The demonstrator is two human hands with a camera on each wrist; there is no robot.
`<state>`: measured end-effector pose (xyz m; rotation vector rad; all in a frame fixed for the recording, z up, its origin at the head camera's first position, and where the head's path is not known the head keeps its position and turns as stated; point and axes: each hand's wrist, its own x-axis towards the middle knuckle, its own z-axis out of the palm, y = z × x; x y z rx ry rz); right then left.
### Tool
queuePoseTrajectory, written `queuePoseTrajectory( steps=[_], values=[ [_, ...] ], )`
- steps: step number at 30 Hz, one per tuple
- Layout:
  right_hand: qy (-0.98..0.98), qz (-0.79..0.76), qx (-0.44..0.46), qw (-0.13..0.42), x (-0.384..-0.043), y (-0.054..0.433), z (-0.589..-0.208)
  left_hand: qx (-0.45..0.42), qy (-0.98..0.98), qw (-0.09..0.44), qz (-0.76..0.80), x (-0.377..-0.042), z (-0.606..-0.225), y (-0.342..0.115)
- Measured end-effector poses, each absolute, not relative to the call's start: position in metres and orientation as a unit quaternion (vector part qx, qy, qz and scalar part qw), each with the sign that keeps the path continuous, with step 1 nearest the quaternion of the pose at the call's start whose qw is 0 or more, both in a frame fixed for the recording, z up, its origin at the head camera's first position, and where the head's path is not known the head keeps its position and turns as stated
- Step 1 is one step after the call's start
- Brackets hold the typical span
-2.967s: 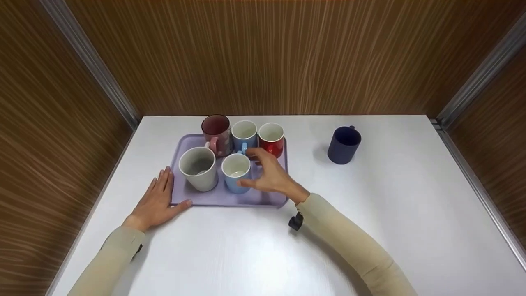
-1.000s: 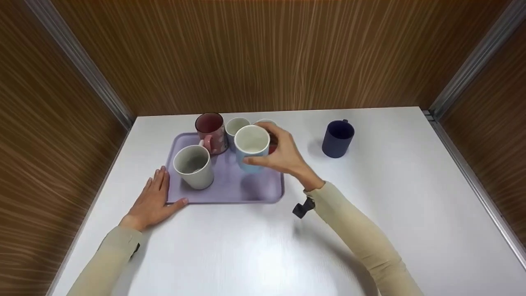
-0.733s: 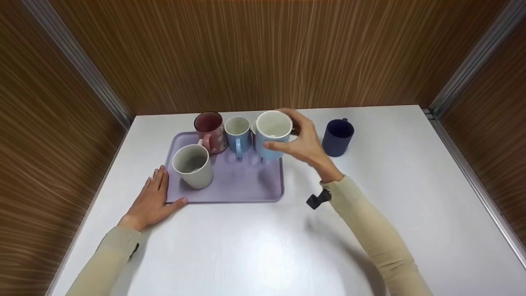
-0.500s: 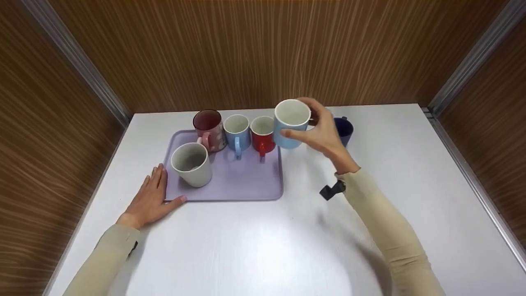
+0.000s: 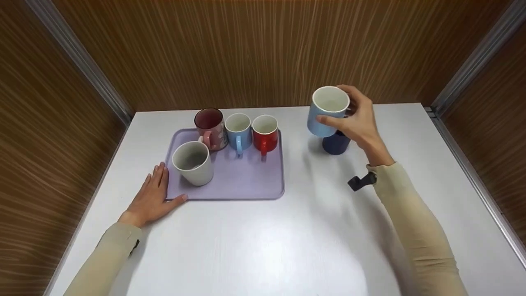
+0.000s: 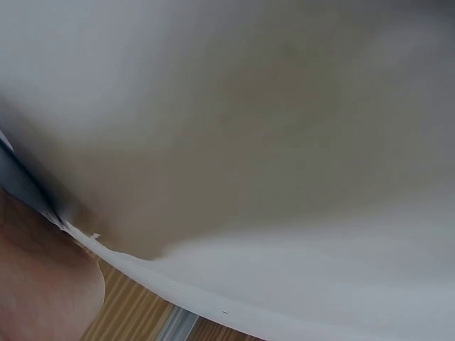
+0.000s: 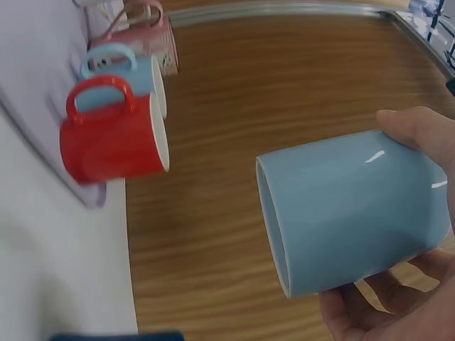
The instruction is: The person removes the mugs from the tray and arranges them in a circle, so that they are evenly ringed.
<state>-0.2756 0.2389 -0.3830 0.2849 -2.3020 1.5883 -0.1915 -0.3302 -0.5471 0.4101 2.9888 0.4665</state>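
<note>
My right hand (image 5: 363, 121) holds a light blue mug (image 5: 322, 123) by its sides, thumb in front and fingers behind, raised above the table to the right of the tray. In the right wrist view this mug (image 7: 348, 213) fills the right side. A dark blue mug (image 5: 335, 144) stands on the table, partly hidden behind the held one. My left hand (image 5: 150, 201) lies flat at the front left corner of the lilac tray (image 5: 246, 181), fingers along its left edge and thumb by the front edge.
On the tray, a pink mug (image 5: 215, 137), a second light blue mug (image 5: 242, 139) and a red mug (image 5: 269, 140) stand in a back row, with a large white mug (image 5: 197, 170) at the left. Brown wood-grain panels (image 5: 263, 53) enclose the white table (image 5: 246, 242).
My right hand has taken the light blue mug from the front of the tray, lifted it and carried it right, over to the dark blue mug. My left hand has stayed put.
</note>
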Motion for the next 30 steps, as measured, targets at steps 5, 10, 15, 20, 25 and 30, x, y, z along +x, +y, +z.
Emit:
queuePoseTrajectory(
  steps=[5, 10, 15, 20, 25, 30],
  values=[
    [-0.811, 0.552, 0.073, 0.179, -0.273, 0.260, -0.381, 0.133, 0.978, 0.048, 0.152, -0.192, -0.547, -0.328],
    [-0.803, 0.558, 0.056, 0.203, -0.269, 0.282, -0.381, 0.130, 0.978, 0.051, 0.152, -0.192, -0.547, -0.327],
    [-0.801, 0.556, 0.039, 0.218, -0.268, 0.303, -0.383, 0.133, 0.979, 0.050, 0.149, -0.191, -0.545, -0.328],
    [-0.810, 0.542, 0.015, 0.224, -0.268, 0.321, -0.386, 0.136, 0.978, 0.045, 0.151, -0.191, -0.546, -0.330],
    [-0.823, 0.524, -0.006, 0.218, -0.266, 0.335, -0.395, 0.136, 0.978, 0.043, 0.153, -0.190, -0.546, -0.330],
    [-0.826, 0.520, -0.013, 0.216, -0.265, 0.344, -0.408, 0.134, 0.978, 0.044, 0.152, -0.191, -0.545, -0.330]
  ],
)
